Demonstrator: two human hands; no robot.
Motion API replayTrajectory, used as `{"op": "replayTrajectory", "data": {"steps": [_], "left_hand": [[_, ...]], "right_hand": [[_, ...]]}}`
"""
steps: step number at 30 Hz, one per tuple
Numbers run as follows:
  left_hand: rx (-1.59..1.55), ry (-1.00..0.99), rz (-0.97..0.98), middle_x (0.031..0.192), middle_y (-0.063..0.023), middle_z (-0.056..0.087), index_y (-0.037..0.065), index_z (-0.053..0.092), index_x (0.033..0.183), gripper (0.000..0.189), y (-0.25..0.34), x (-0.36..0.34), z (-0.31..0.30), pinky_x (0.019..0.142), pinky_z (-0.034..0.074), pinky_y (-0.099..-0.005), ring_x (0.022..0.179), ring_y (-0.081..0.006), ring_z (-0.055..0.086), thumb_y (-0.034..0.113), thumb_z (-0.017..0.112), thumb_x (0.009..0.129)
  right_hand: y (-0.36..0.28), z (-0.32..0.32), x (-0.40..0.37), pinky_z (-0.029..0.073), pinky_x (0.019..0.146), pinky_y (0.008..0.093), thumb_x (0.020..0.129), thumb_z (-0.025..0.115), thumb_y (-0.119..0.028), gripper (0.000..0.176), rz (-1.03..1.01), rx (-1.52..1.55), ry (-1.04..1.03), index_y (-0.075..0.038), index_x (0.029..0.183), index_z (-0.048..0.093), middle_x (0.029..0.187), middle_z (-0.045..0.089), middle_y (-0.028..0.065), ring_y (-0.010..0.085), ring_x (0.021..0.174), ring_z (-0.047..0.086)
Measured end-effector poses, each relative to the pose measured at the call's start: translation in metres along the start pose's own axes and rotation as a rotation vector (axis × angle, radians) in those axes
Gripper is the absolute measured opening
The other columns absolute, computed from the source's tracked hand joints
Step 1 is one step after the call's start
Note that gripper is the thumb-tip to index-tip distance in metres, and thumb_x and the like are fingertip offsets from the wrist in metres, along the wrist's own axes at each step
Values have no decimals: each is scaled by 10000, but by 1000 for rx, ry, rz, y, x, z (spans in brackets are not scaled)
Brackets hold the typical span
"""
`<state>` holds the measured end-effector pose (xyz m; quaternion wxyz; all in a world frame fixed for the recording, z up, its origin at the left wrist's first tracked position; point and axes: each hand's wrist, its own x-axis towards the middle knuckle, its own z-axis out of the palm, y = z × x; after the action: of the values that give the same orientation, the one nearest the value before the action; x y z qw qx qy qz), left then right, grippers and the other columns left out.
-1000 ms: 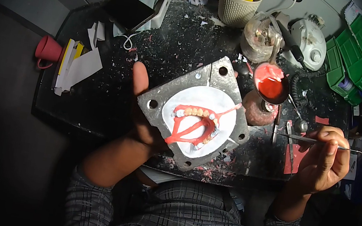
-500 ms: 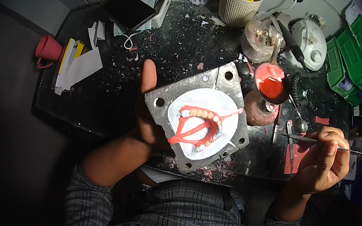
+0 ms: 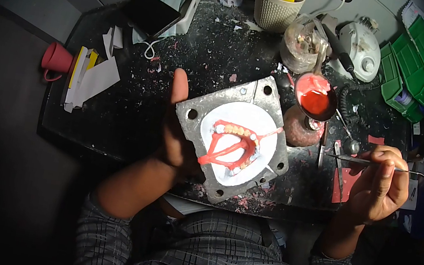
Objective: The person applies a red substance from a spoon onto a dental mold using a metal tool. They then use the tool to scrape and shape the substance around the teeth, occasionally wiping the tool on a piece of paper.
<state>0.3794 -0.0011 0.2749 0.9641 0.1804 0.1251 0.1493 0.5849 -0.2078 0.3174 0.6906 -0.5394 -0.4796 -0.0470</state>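
Observation:
My left hand [image 3: 176, 140] is wrapped round the left side of a metal dental flask half [image 3: 211, 104], thumb up along its edge, other fingers hidden beneath. White plaster [image 3: 267, 128] fills the flask. On the plaster sits a denture framework of pinkish-red wax [image 3: 245, 152] with a row of cream teeth [image 3: 237, 130]; a wax strand runs to the upper right. Out to the right, my right hand [image 3: 382, 189] pinches a thin metal wax carver [image 3: 350, 159] held level, its straight end toward the flask and its hooked end pointing right. The carver and flask are apart.
A ladle of molten red wax [image 3: 316, 103] rests above a spirit burner [image 3: 302, 131] just right of the flask. Beyond stand a plastic jar [image 3: 299, 49], a white handpiece unit [image 3: 361, 53] and green bins [image 3: 405, 69]. Pink wax sheet [image 3: 345, 188] lies near my right hand.
The flask has shifted very slightly to the right and turned a little in my left hand. My right hand and the wax carver have barely moved.

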Motion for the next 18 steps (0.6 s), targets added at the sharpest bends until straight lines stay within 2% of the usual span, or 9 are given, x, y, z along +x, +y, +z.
{"op": "replayTrajectory", "data": {"steps": [3, 4, 6, 7, 9, 10, 12, 16, 18], "left_hand": [[-2, -21, -44, 1449, -248, 523, -72, 410, 1473, 1150, 0, 1, 0, 1138, 400, -509, 1316, -370, 537, 893, 249, 867], [-2, -21, -44, 1449, -248, 523, -72, 410, 1473, 1150, 1, 2, -1, 1138, 400, -509, 1316, -370, 537, 893, 249, 867], [-9, -61, -75, 1439, -247, 531, -71, 408, 1472, 1165, 1, 3, -3, 1123, 413, -507, 1303, -364, 547, 905, 262, 853], [-9, -60, -76, 1439, -247, 531, -71, 408, 1472, 1165, 1, 3, -3, 1123, 413, -507, 1303, -364, 547, 905, 262, 853], [19, -46, -85, 1612, -306, 222, -68, 171, 1570, 1306, 0, 4, -4, 1192, 244, -625, 1463, -481, 297, 959, 312, 775], [19, -45, -85, 1612, -306, 222, -68, 171, 1570, 1306, -1, 3, -4, 1192, 244, -625, 1463, -481, 297, 959, 312, 775], [-32, -35, -59, 1415, -247, 549, -69, 427, 1454, 1149, -3, 2, -5, 1113, 422, -498, 1274, -354, 565, 899, 275, 854], [-36, -49, -66, 1413, -248, 550, -68, 429, 1452, 1139, -2, 3, -7, 1112, 422, -502, 1274, -357, 564, 893, 280, 859], [-38, -63, -65, 1412, -248, 550, -67, 431, 1451, 1134, -1, 3, -9, 1112, 422, -504, 1275, -359, 563, 890, 283, 861]], "right_hand": [[-6, 1, 0, 514, 537, 264, 1015, 541, -83, 214, 61, 41, -8, 109, 941, 603, 863, 624, 199, 190, 675, 612], [-5, 0, 0, 514, 537, 264, 1015, 541, -83, 214, 61, 40, -8, 109, 941, 603, 863, 624, 199, 190, 675, 612], [0, -4, -2, 520, 640, 282, 1010, 546, -83, 209, 21, -35, 8, 100, 933, 612, 866, 631, 190, 199, 718, 618], [-1, -4, -2, 520, 640, 282, 1010, 546, -83, 209, 22, -35, 8, 100, 933, 612, 866, 631, 190, 199, 718, 618], [-5, -1, -2, 505, 714, 300, 1004, 551, -81, 202, 72, -20, 35, 90, 922, 623, 866, 639, 182, 206, 748, 622], [-4, -3, -2, 505, 714, 300, 1004, 551, -81, 202, 73, -20, 35, 90, 922, 623, 866, 639, 182, 206, 748, 622], [-1, -6, -2, 499, 707, 300, 1003, 547, -80, 201, 36, -85, 25, 85, 922, 630, 855, 643, 175, 206, 761, 626], [-4, -3, 0, 491, 722, 305, 999, 559, -80, 200, 49, -57, 28, 82, 913, 638, 854, 654, 178, 191, 709, 626], [-7, -2, 1, 494, 676, 283, 992, 577, -75, 191, 117, -117, -67, 82, 909, 645, 849, 666, 181, 169, 636, 611]]}}
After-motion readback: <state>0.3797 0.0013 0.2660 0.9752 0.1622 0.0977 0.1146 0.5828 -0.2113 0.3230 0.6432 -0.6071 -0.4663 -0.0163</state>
